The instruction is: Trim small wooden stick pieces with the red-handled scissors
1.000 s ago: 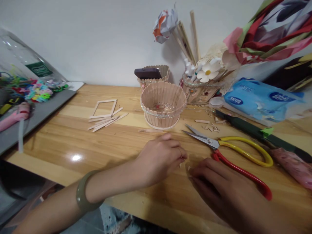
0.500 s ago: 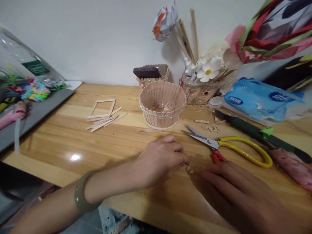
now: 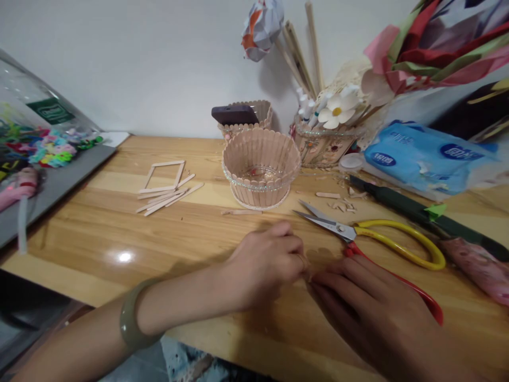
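Observation:
My left hand [image 3: 270,265] is low over the wooden table, its fingers curled inward and a bangle [image 3: 139,315] on the wrist. Just right of it, the fingers of my right hand [image 3: 369,302] are pressed together, and the fingertips of both hands meet. A pale sliver shows between them, too small to name; the fingers hide the rest. Scissors [image 3: 341,229] with one yellow and one red handle lie open beyond my right hand, which partly covers the red handle. Behind my left hand stands a round basket [image 3: 260,170] made of craft sticks.
Craft sticks [image 3: 170,199] and a stick frame [image 3: 163,163] lie left. Wood scraps [image 3: 342,206], a dark green tool [image 3: 413,207] and a blue tissue pack [image 3: 425,159] lie right. A phone [image 3: 234,115] rests on another stick box. A glue gun [image 3: 22,185] is far left.
My right hand has moved left, so its fingertips now meet my left hand's at the small wood bits. More of the red scissor handle shows. The view has shifted slightly.

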Demonstrator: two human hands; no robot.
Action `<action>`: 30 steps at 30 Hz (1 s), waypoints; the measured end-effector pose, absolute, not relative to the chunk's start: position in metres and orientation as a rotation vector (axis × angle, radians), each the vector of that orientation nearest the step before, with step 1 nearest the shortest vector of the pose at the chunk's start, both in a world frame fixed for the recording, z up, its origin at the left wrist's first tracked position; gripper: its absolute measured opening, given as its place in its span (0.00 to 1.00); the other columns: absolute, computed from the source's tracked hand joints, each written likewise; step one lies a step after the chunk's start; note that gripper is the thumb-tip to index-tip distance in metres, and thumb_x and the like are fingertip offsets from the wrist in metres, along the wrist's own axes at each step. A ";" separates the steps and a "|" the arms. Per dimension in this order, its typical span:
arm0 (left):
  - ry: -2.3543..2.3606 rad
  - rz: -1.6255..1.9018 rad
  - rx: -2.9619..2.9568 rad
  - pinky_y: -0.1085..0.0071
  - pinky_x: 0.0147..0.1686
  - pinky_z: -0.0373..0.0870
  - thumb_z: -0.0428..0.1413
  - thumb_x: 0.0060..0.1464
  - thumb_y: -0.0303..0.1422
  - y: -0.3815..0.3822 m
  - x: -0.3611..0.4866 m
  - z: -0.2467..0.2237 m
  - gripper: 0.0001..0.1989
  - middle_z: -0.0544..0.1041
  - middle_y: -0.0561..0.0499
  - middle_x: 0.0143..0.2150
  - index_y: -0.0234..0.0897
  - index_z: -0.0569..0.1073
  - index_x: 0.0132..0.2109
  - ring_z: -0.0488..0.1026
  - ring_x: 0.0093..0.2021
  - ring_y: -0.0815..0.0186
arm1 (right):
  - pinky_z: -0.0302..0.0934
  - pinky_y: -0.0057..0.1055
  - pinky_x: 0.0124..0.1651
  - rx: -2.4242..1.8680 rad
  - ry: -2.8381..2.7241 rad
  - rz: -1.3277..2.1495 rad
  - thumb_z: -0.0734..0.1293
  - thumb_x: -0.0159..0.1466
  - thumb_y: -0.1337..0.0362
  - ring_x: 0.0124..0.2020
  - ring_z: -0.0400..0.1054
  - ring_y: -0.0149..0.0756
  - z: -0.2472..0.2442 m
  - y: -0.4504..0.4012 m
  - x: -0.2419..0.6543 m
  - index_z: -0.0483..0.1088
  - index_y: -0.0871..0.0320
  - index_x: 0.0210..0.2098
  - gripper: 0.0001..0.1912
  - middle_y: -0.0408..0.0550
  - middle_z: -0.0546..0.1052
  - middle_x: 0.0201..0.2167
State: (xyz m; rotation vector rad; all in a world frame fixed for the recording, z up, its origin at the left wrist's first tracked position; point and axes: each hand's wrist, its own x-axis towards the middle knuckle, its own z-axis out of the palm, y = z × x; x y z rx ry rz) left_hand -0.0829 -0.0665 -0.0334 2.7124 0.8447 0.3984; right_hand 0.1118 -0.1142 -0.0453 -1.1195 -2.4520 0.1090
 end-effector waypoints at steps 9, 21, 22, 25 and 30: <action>0.845 0.404 2.734 0.70 0.32 0.66 0.50 0.58 0.32 -0.068 -0.082 -0.032 0.11 0.74 0.50 0.30 0.36 0.75 0.32 0.65 0.36 0.64 | 0.58 0.31 0.30 -1.151 -2.446 0.100 0.62 0.64 0.65 0.30 0.63 0.34 -0.048 -0.113 0.111 0.71 0.57 0.32 0.06 0.44 0.71 0.29; 0.886 0.450 2.674 0.71 0.36 0.68 0.51 0.57 0.30 -0.065 -0.084 -0.029 0.09 0.76 0.51 0.32 0.36 0.76 0.33 0.65 0.38 0.65 | 0.59 0.33 0.30 -1.146 -2.450 0.070 0.57 0.66 0.66 0.29 0.63 0.36 -0.037 -0.113 0.110 0.70 0.57 0.30 0.12 0.45 0.71 0.26; 0.884 0.444 2.687 0.71 0.34 0.68 0.52 0.56 0.30 -0.065 -0.083 -0.029 0.09 0.75 0.51 0.32 0.36 0.75 0.32 0.65 0.37 0.65 | 0.59 0.33 0.29 -1.163 -2.456 0.080 0.58 0.66 0.65 0.28 0.63 0.36 -0.039 -0.113 0.111 0.70 0.57 0.29 0.13 0.45 0.70 0.25; 0.872 0.436 2.725 0.71 0.30 0.67 0.53 0.55 0.31 -0.065 -0.080 -0.031 0.09 0.75 0.50 0.30 0.34 0.75 0.29 0.66 0.35 0.64 | 0.58 0.33 0.28 -1.189 -2.437 0.115 0.59 0.65 0.64 0.27 0.61 0.36 -0.042 -0.113 0.110 0.70 0.57 0.28 0.12 0.46 0.69 0.24; 0.876 0.457 2.735 0.71 0.30 0.68 0.53 0.54 0.31 -0.065 -0.080 -0.032 0.10 0.75 0.51 0.29 0.34 0.74 0.28 0.67 0.35 0.64 | 0.56 0.32 0.28 -1.179 -2.426 0.114 0.60 0.64 0.65 0.27 0.62 0.36 -0.042 -0.113 0.108 0.69 0.58 0.28 0.11 0.45 0.69 0.25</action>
